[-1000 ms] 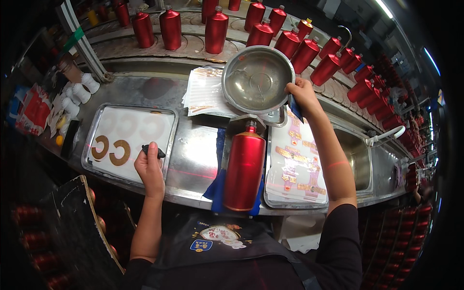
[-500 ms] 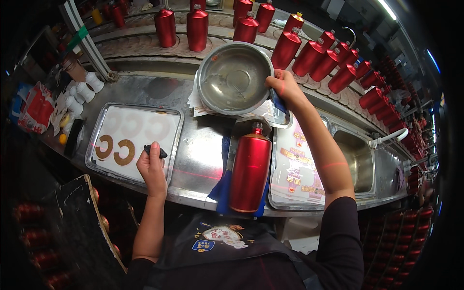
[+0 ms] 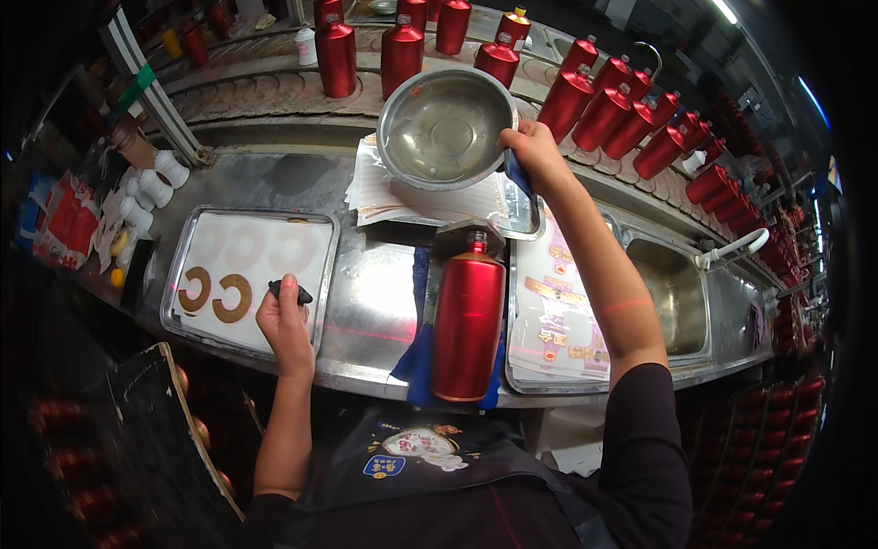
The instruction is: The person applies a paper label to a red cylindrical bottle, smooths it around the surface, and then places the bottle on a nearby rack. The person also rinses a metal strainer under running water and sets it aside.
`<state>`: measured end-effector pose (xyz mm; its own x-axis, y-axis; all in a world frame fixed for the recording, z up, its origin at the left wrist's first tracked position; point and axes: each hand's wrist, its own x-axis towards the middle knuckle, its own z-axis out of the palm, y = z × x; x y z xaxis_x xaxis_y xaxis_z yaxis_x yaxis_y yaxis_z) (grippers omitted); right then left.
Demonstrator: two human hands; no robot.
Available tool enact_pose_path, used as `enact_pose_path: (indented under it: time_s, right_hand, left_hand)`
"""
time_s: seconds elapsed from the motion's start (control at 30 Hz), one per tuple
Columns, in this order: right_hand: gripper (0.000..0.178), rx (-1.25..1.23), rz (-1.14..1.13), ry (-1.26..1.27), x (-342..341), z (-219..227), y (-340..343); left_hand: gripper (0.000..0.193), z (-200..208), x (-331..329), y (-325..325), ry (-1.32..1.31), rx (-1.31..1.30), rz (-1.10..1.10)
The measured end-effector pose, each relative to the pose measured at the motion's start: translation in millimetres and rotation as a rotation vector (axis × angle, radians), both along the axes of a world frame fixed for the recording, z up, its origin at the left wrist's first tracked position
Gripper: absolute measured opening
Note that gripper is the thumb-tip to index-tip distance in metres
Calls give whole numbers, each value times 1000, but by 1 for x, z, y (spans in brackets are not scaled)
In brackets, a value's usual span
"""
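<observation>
My right hand (image 3: 538, 156) is closed on the right rim of a round metal bowl (image 3: 399, 154), lifted and tilted above a stack of white sheets (image 3: 370, 190). A dark blue flat piece (image 3: 518, 172) shows beneath those fingers; its kind is unclear. How much liquid the bowl holds, I cannot tell. My left hand (image 3: 287, 331) pinches a small black object (image 3: 301, 295) beside the left tray (image 3: 333, 245). On that tray's white sheet are gold C-shaped pieces (image 3: 230, 298) and fainter ones. Between my arms a glossy red bottle (image 3: 470, 320) rests over blue cloth (image 3: 417, 364), its neck against a metal support (image 3: 448, 242).
A tray at right holds printed decal sheets (image 3: 554, 316). Beyond it is a sink (image 3: 672, 302) with a white faucet (image 3: 745, 245). Red bottles (image 3: 402, 55) stand on a curved conveyor (image 3: 274, 91) behind the bench. White spools (image 3: 172, 168) and a red bag (image 3: 71, 218) sit at left.
My right hand has moved the bowl slightly away from me, uncovering more of the white sheets. The conveyor bottles have shifted to the right, and a white cup has come into view.
</observation>
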<state>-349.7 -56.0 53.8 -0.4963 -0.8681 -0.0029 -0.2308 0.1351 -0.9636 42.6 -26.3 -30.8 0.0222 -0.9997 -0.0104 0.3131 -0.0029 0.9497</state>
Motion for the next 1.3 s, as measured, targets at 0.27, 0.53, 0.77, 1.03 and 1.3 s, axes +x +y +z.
enact_pose_path:
  time_s: [0.27,0.53,0.77,1.03,1.3]
  right_hand:
    - [13,-76,-137,-41,-28,3,-2]
    - [11,-75,-203,50,-55,-9,29]
    - [10,-51,-222,123,-77,-17,73]
    - [19,-88,-286,51,-79,-17,109]
    - [10,-168,-300,-591,-50,-16,154]
  left_hand:
    - [33,1,-8,-2,21,-4,39]
    - [28,-1,-2,-1,-10,1,-34]
    - [29,-2,-6,0,0,-6,-48]
    - [32,-1,-15,4,26,21,-25]
    - [34,-2,-23,6,-24,-29,8]
